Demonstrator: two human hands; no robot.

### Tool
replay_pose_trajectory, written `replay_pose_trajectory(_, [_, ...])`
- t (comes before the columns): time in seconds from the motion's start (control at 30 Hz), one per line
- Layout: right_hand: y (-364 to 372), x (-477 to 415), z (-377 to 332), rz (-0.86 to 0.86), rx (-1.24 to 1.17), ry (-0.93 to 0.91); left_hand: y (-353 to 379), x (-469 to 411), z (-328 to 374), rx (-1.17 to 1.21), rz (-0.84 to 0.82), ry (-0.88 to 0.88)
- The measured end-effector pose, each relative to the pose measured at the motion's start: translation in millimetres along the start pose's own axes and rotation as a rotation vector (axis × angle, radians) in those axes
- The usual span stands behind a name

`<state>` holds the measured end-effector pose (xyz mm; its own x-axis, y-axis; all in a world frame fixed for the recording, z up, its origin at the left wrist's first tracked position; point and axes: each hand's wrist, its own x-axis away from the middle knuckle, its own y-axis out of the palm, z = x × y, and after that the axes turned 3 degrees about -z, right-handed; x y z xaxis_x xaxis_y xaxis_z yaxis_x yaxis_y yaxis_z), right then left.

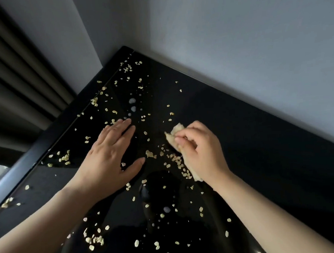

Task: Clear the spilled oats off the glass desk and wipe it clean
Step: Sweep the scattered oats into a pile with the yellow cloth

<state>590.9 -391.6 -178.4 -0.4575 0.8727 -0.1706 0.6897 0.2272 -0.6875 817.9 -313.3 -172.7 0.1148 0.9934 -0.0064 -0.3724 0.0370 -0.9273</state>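
— Where do we stand with the glass desk?

— Barely begun, we'd judge. Starting from our left hand as the marker: to its left, clumps of oats lie near the desk's metal edge, with more down by the corner. None of that looks touched.

— And the hand itself?

— It lies flat on the glass, fingers spread wide, holding nothing. We read it as a barrier to sweep against.

— To its right?

— A small gathered line of flakes sits between it and our right hand, whose fingers are curled tight around a crumpled pale cloth.

— What is left?

— Nearly all of it: oats beyond the left hand toward the wall, oats nearer us, and pale wet-looking spots. Wiping clean comes after.
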Motion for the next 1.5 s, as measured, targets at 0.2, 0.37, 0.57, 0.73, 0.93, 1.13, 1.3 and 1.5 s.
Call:
replay_pose_trajectory(0.2, [-35.2,-97.6,33.2,0.306,0.125,0.170,0.9,0.9,-29.2,-0.032,-0.041,-0.065])
replay_pose_trajectory(0.37, [2.6,-132.9,54.5,0.269,0.269,0.305,-6.6,0.7,-42.8,-0.048,-0.075,-0.055])
replay_pose_trajectory(0.57, [40.1,-56.9,-3.4,0.071,0.155,0.018,-7.6,2.3,-50.0,-0.037,-0.088,-0.032])
replay_pose_trajectory(0.73, [18.1,-44.1,-20.2,-0.035,-0.024,0.043,-3.8,1.1,-51.1,0.051,-0.050,-0.028])
replay_pose_trajectory(0.93, [-13.2,-141.3,24.9,0.278,0.059,0.257,-2.2,1.4,-52.3,0.049,-0.033,-0.026])
replay_pose_trajectory(1.13, [32.2,-168.1,33.7,0.280,0.290,0.313,-0.2,0.0,-50.1,0.072,0.000,-0.030])
replay_pose_trajectory(1.3, [53.4,-93.2,-8.2,0.055,0.167,0.009,-0.7,0.8,-50.9,0.088,-0.008,-0.037])
replay_pose_trajectory(1.5, [32.5,-58.6,-24.1,0.064,-0.036,0.066,-5.6,-1.4,-54.1,0.104,-0.008,-0.032])
